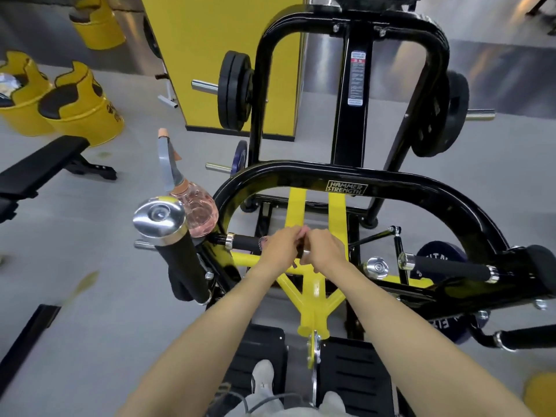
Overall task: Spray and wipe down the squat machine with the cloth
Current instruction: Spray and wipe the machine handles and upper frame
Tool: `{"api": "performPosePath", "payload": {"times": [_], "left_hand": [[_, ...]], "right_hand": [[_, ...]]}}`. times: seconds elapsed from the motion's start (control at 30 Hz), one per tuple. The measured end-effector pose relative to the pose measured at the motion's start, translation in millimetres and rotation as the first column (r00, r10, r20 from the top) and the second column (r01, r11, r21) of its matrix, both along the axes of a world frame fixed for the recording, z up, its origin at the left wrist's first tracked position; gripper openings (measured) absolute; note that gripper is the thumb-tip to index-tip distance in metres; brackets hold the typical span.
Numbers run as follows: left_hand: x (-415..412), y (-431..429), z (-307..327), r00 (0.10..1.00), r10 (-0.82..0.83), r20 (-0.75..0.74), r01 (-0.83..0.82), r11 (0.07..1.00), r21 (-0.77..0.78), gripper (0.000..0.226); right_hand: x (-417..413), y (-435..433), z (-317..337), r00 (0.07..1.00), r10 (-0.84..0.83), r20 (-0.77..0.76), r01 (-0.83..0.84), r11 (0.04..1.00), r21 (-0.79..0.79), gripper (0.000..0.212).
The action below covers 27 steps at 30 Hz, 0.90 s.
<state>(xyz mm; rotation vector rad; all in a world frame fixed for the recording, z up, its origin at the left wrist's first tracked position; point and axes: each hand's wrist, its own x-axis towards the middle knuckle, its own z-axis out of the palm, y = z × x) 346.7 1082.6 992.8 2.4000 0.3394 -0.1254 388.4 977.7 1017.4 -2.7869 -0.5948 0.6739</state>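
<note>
Floor: grey and matt [120,236], running under all the equipment.
Room: a gym with a yellow wall panel [225,55] behind, yellow drums [84,115] with black tops at far left, and a black bench [39,167] near them.
Squat machine: the squat machine [346,182] stands right in front of the person, with glossy black curved tubing, yellow flat bars and struts inside, and black weight plates [233,91] on chrome pegs at either side.
Footplates: black ribbed footplates [355,374] sit at the bottom, under the person's feet.
Spray bottle: the spray bottle [198,212] is round and clear with pink liquid and a grey trigger. It sits at the machine's left side, just behind an upright foam handle [180,260].
Short handle: the short handle [243,240] is a horizontal bar in black foam with a chrome end cap [307,253].
Left hand: the left hand [282,245] has its fingers curled over the short handle's free end, grasping it.
Right hand: the right hand [326,248] touches the left, its fingers curled round the chrome end cap.
Cloth: a speckled scrap [264,241] shows on the foam at the left hand's edge. I cannot tell whether it is the cloth.
</note>
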Motion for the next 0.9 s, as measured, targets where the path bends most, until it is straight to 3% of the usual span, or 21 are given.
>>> {"api": "performPosePath", "payload": {"times": [0.13, 0.23, 0.27, 0.33, 0.43, 0.47, 0.53, 0.57, 0.63, 0.7, 0.73, 0.83, 0.9], "left_hand": [[-19.9, 36.1, -0.9, 0.999, 0.000, 0.054, -0.009, 0.987, 0.163, 0.020], [-39.9, 56.2, -9.2, 0.952, -0.014, 0.307, -0.110, 0.916, 0.385, 0.020], [-46.0, 57.3, -9.2, 0.912, 0.036, 0.408, -0.197, 0.911, 0.361, 0.022], [-54.4, 49.5, -7.0, 0.862, 0.229, 0.452, -0.346, 0.918, 0.195, 0.020], [-70.9, 31.7, -27.0, 0.817, 0.388, 0.428, -0.454, 0.889, 0.062, 0.051], [-77.2, 23.5, -32.4, 0.775, 0.477, 0.415, -0.506, 0.862, -0.045, 0.059], [-87.9, 6.3, -35.0, 0.629, 0.690, 0.358, -0.621, 0.723, -0.302, 0.054], [-88.4, 1.1, -33.8, 0.540, 0.809, 0.234, -0.683, 0.583, -0.440, 0.045], [-80.1, 4.6, -33.2, 0.345, 0.929, -0.134, -0.719, 0.170, -0.674, 0.031], [-70.1, 23.8, -30.5, 0.235, 0.877, -0.418, -0.591, -0.213, -0.778, 0.029], [-64.6, 34.3, -28.4, 0.202, 0.870, -0.449, -0.557, -0.275, -0.783, 0.032], [-48.2, 44.6, -9.7, 0.091, 0.909, -0.406, -0.525, -0.303, -0.796, 0.025], [-39.6, 35.9, -7.5, 0.138, 0.909, -0.392, -0.556, -0.257, -0.791, 0.020]], "right_hand": [[-0.4, 3.6, 2.9, 1.000, -0.003, -0.014, 0.003, 1.000, -0.025, 0.029], [-1.4, 3.2, 1.9, 1.000, 0.000, 0.003, 0.000, 0.999, -0.033, 0.025], [-1.6, 3.2, 1.5, 1.000, 0.001, 0.004, -0.001, 0.999, -0.036, 0.023], [-2.0, 3.1, 0.8, 1.000, 0.006, 0.014, -0.006, 0.999, -0.039, 0.018], [-1.7, 2.2, -1.3, 0.999, 0.020, 0.045, -0.018, 0.999, -0.050, 0.015], [-1.5, 2.1, -2.0, 0.998, 0.024, 0.049, -0.022, 0.998, -0.055, 0.016], [-0.5, 1.9, -3.2, 0.998, 0.032, 0.052, -0.028, 0.998, -0.061, 0.015], [0.3, 1.9, -3.3, 0.998, 0.034, 0.054, -0.030, 0.998, -0.060, 0.013], [0.6, 2.3, -3.8, 0.997, 0.044, 0.062, -0.040, 0.997, -0.060, 0.014], [-0.8, 1.9, -4.4, 0.996, 0.054, 0.075, -0.049, 0.996, -0.068, 0.015], [-1.1, 1.8, -4.6, 0.994, 0.058, 0.088, -0.053, 0.997, -0.062, 0.015], [-1.5, 2.5, -5.9, 0.994, 0.061, 0.094, -0.056, 0.997, -0.046, 0.018], [-1.0, 4.0, -5.9, 0.994, 0.067, 0.091, -0.063, 0.997, -0.048, 0.020]]}}
